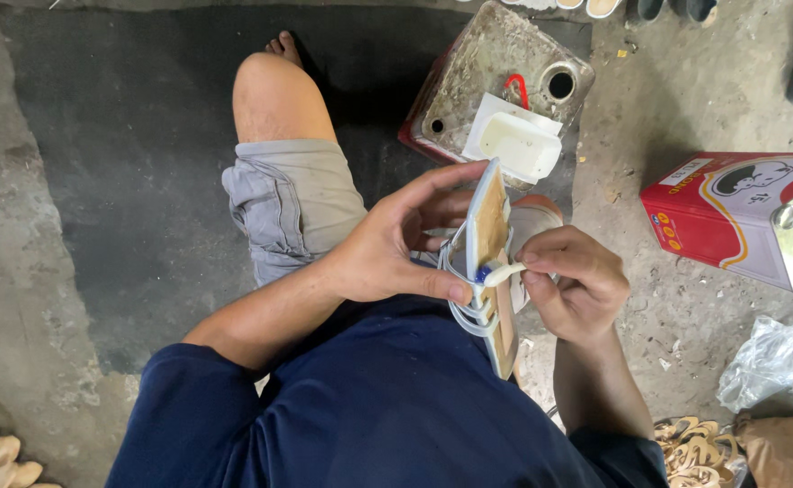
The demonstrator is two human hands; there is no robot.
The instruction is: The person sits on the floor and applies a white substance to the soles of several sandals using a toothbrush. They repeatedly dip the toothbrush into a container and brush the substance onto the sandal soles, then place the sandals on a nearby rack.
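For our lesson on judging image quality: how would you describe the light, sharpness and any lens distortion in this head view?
Head view: soft, even daylight with no hard shadows; left hand, right hand and the sandal sole they hold look sharp; glare on the shiny side of the red tin; wide lens bends the frame edges.
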